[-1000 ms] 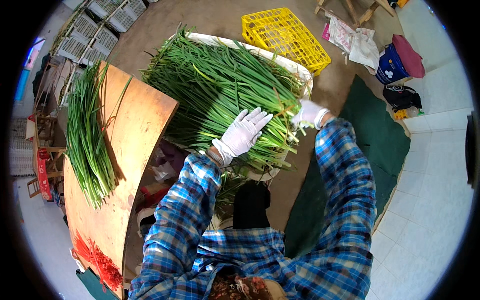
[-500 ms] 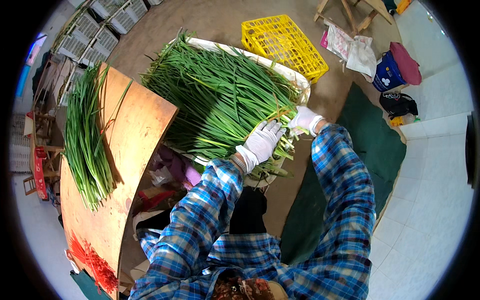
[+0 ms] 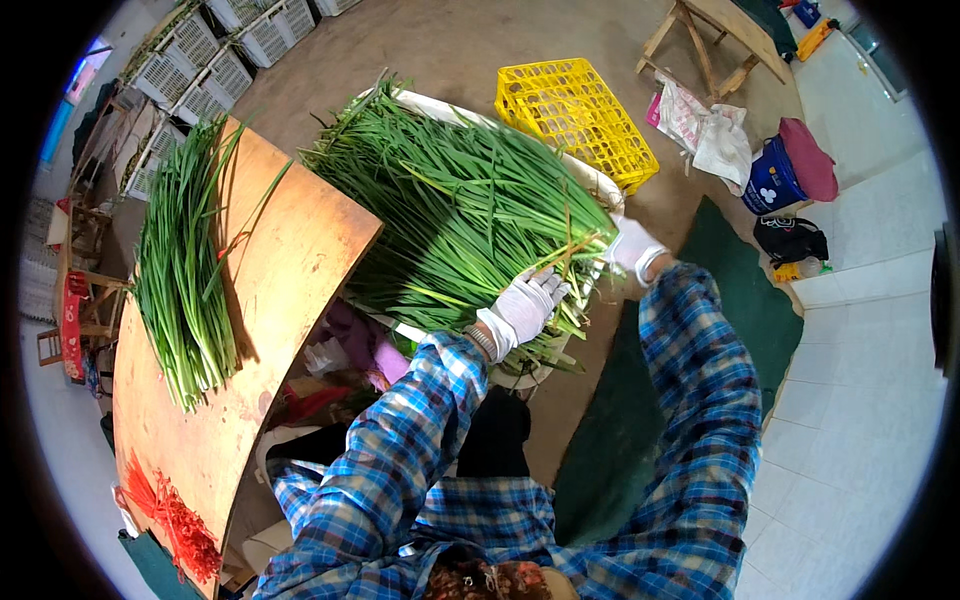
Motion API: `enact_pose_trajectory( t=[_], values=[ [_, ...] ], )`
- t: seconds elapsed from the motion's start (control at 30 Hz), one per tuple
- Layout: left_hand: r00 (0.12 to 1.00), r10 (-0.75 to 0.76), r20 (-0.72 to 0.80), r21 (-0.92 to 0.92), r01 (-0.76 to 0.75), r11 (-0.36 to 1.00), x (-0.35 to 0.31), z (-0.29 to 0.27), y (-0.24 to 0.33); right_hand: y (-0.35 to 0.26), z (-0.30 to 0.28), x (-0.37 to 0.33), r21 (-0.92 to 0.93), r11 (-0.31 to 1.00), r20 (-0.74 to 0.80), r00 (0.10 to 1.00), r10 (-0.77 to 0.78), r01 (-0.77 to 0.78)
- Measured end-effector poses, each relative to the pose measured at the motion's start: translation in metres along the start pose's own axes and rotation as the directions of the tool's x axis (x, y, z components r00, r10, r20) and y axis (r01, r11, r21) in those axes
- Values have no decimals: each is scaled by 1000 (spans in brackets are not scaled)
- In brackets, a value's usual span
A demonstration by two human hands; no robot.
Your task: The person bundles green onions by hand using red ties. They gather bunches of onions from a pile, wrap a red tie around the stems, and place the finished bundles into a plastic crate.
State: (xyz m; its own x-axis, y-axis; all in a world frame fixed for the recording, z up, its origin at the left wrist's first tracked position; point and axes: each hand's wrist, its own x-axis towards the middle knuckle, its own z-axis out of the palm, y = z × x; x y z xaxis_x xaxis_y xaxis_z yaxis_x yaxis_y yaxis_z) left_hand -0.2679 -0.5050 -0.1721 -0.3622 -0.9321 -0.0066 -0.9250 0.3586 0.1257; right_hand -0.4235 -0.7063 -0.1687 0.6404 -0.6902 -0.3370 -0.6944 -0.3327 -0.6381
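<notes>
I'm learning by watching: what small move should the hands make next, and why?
Probably a gentle outward pull by the white-gloved right hand: it is at the pale ends of the long, thin green stalks, while the white-gloved left hand lies on them nearby and could steady the rest.

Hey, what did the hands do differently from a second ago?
The left hand moved right over the pile of long greens to the stem ends and is no longer spread flat. The right hand stayed by those ends; whether it newly grabbed any isn't clear. The bunch on the wooden table, red strips and yellow crate stayed put.
</notes>
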Motion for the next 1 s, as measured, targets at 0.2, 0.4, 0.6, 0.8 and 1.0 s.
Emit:
enact_pose_trajectory(
  t=[0.2, 0.4, 0.6, 0.8, 1.0],
  values=[
    [974, -144, 176, 177, 112, 978, 7, -20, 14, -105, -104, -44, -123, 979, -12, 986, -167, 165],
    [986, -106, 126, 110, 93, 990, -4, -12, 17, -111, -198, -58, -446, 861, -49, 954, -296, 244],
    [989, -99, 107, 20, 98, 995, -21, -61, 17, -230, -238, -149, -193, 978, -217, 969, -121, 79],
    [950, -302, -83, -324, 261, 909, -71, -126, 3, -271, -254, -200, -189, 968, -201, 958, -205, 167],
    [887, -450, -104, -922, 83, 378, -132, -186, 5, -347, -236, -279, -104, 979, -191, 963, -192, 175]
  ],
)
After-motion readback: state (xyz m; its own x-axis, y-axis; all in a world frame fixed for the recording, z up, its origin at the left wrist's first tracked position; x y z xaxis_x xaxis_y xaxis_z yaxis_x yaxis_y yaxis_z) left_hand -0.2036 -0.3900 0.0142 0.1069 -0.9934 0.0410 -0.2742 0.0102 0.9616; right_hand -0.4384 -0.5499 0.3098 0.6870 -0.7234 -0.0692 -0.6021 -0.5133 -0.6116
